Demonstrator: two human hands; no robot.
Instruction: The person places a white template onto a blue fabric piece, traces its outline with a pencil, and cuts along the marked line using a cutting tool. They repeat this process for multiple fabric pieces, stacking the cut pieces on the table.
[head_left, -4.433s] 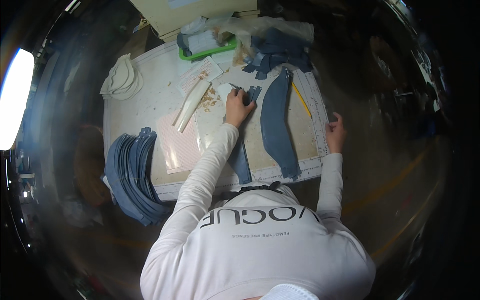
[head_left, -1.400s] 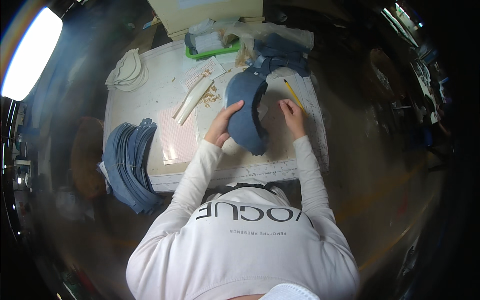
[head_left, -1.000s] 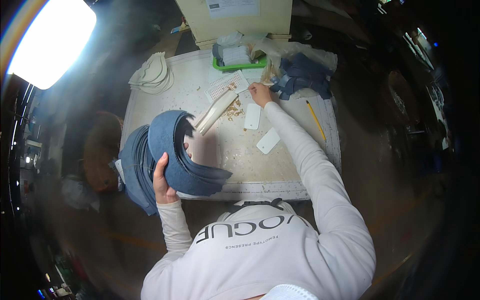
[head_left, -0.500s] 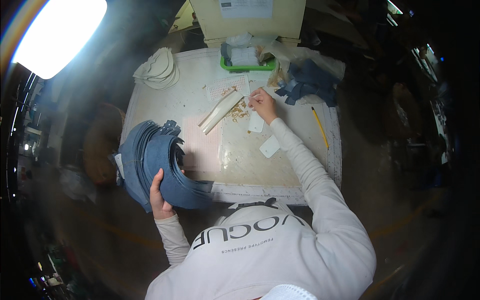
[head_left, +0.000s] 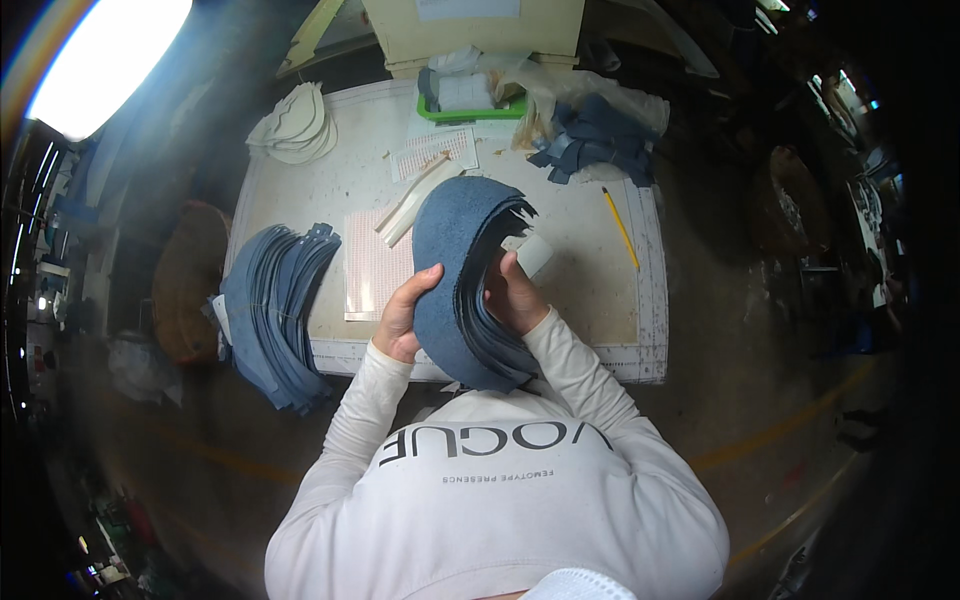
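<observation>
One curved blue stack [head_left: 438,275] held over the near table [head_left: 605,300]

The left hand [head_left: 407,308] grasps its matte, smooth outer curve; the inner rim bristles with thin layers. The right hand [head_left: 518,297] is at that rim, fingers partly hidden, so its grip cannot be told. Beyond, a white card [head_left: 538,254] and pale, glossy roll [head_left: 410,207] are partly covered. Left, a blue bundle [head_left: 272,312] overhangs the near edge.

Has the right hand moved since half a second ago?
Yes. Judged against the green tray, the right hand has moved away, toward the person's body, to the inner curve of the blue bundle.
</observation>
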